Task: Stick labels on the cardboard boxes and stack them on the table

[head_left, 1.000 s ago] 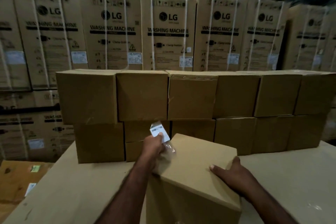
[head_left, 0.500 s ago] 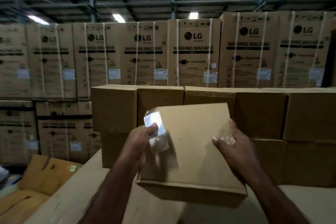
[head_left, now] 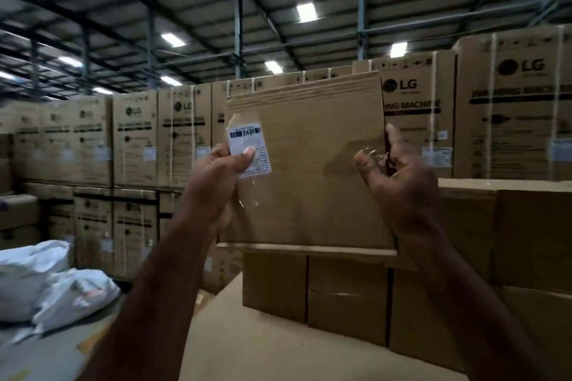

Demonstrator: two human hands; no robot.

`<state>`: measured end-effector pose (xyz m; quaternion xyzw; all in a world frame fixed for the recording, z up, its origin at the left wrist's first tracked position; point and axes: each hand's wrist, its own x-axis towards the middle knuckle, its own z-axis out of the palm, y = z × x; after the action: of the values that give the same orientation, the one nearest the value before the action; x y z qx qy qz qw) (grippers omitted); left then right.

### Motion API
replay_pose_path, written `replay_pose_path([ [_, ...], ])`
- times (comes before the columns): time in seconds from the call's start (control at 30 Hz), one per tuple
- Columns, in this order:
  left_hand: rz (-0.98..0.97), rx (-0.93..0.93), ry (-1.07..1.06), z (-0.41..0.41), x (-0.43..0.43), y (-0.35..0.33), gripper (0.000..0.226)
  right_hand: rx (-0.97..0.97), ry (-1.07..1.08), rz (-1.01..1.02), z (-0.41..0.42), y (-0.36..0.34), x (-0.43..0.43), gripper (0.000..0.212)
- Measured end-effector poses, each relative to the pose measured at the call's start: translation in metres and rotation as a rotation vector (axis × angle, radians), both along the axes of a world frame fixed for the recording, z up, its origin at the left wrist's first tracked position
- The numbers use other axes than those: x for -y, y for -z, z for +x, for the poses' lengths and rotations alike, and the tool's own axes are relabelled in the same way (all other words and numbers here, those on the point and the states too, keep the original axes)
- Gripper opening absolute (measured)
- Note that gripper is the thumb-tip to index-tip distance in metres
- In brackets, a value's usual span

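Cardboard box (head_left: 309, 170), closed, contents unseen, is held upright: left hand (head_left: 216, 182) pinches a barcode label (head_left: 247, 145) against its left edge; right hand (head_left: 402, 182) grips its right edge, above stacked boxes (head_left: 346, 303).

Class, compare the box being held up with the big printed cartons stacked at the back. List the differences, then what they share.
The held box is plain; the cartons carry LG washing machine print and white straps. The held box is in the air between the left hand, pinching a label, and the right hand; the cartons stand stacked in rows. Both are brown cardboard.
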<state>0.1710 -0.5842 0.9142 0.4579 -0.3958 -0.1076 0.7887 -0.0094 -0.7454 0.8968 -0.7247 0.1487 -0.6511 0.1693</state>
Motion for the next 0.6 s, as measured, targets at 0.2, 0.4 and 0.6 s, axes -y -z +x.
replay_pose_path([
  [0.2, -0.128, 0.174, 0.025, 0.069, -0.007, -0.029, 0.04, 0.093, -0.155, -0.064, 0.072, -0.038, 0.017, 0.062],
  [0.4, -0.154, 0.303, 0.084, 0.159, 0.008, -0.048, 0.043, 0.061, -0.045, -0.16, 0.166, -0.045, 0.052, 0.064],
  [0.6, -0.133, 0.292, 0.167, 0.245, 0.05, -0.057, 0.035, 0.057, 0.087, -0.196, 0.243, -0.051, 0.088, 0.058],
])
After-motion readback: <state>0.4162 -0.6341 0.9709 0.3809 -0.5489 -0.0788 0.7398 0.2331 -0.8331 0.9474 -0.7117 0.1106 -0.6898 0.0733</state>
